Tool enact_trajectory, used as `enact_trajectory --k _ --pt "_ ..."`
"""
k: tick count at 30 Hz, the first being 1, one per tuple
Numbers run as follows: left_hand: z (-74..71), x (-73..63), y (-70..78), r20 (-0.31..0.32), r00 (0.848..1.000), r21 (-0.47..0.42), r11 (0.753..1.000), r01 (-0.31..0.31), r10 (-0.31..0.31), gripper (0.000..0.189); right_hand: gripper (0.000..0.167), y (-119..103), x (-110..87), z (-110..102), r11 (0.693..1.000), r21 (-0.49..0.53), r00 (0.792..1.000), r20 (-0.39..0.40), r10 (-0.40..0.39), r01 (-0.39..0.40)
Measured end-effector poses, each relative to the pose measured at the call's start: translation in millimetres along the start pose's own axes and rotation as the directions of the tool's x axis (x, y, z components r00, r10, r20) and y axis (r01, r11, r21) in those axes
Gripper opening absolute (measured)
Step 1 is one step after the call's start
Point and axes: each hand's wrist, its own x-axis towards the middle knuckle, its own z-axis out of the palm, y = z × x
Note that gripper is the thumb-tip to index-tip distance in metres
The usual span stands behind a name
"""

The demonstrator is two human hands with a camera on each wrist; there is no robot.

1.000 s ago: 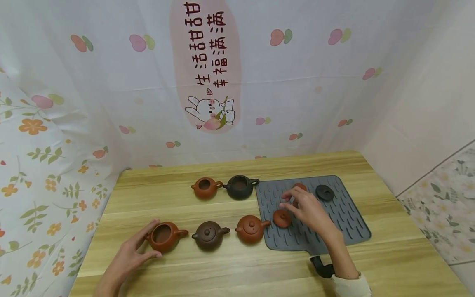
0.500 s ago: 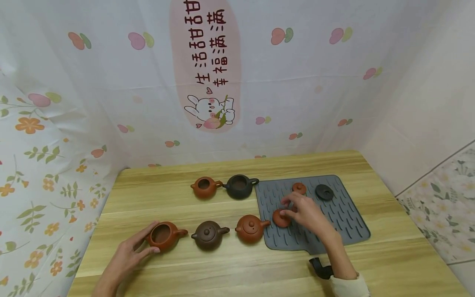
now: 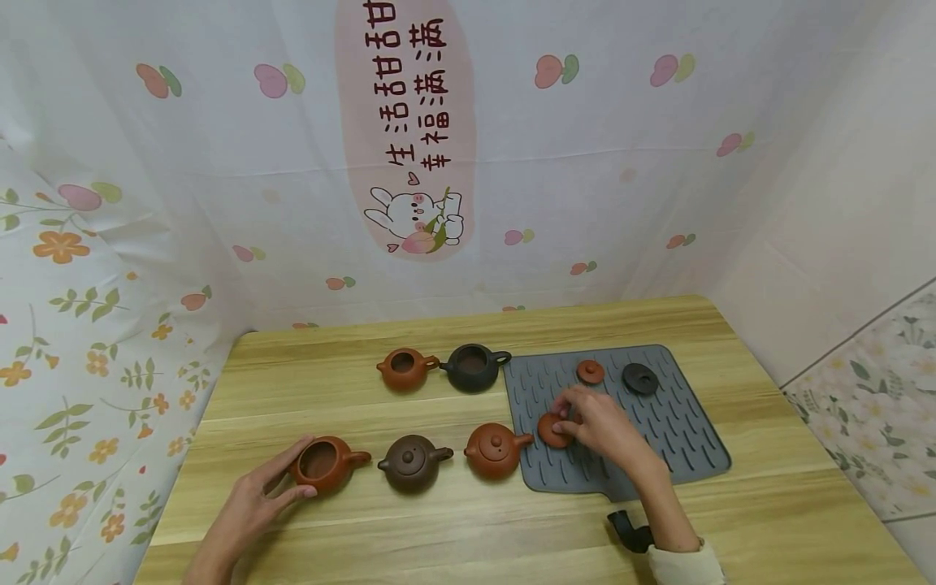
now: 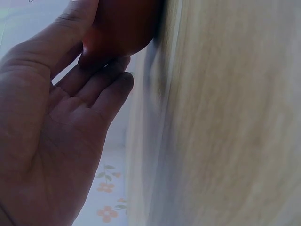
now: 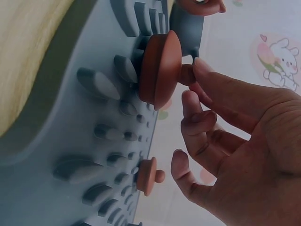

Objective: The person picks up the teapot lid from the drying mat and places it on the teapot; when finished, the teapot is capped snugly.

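Observation:
My left hand (image 3: 252, 502) holds a lidless reddish-brown teapot (image 3: 335, 473) at the left of the table, thumb on the near side and fingers round the far side. In the left wrist view its rounded underside (image 4: 120, 35) shows between thumb and fingers. Over the grey ridged mat (image 3: 680, 439), my right hand (image 3: 605, 424) pinches the knob of a reddish teapot lid (image 5: 160, 70) with thumb and forefinger. That lid lies flat on the mat's ridges. A smaller orange lid (image 3: 591, 372) and a black lid (image 3: 640, 379) lie farther back on the mat.
Between my hands stand a dark brown teapot (image 3: 409, 471) and a red teapot (image 3: 493, 455), both lidded. Behind them are a small orange teapot (image 3: 405, 378) and a black teapot (image 3: 471, 378), both lidless. A patterned curtain (image 3: 585, 187) hangs behind the table.
My right hand has come down and left to the reddish lid, its fingers closing on the knob. The smaller orange lid is uncovered now. My left hand's thumb has moved in against the teapot.

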Motion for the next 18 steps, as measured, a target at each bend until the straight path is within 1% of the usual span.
enact_trajectory --k 8,12,18 --pt "-0.1 -0.8 1.6 0.003 1.0 0.005 1.0 0.021 -0.021 0.076 0.019 0.1 -0.6 1.8 1.0 0.008 0.999 0.05 0.007 -0.008" --pt "-0.3 -0.7 1.9 0.022 0.999 -0.017 0.999 0.045 -0.044 0.075 0.019 0.8 -0.8 3.0 1.0 0.007 0.999 0.049 -0.002 0.002" --pt "-0.3 -0.8 2.3 0.026 0.999 -0.053 0.998 0.037 -0.035 0.074 0.019 0.8 -0.7 2.9 1.0 0.007 0.999 0.051 -0.01 0.01"
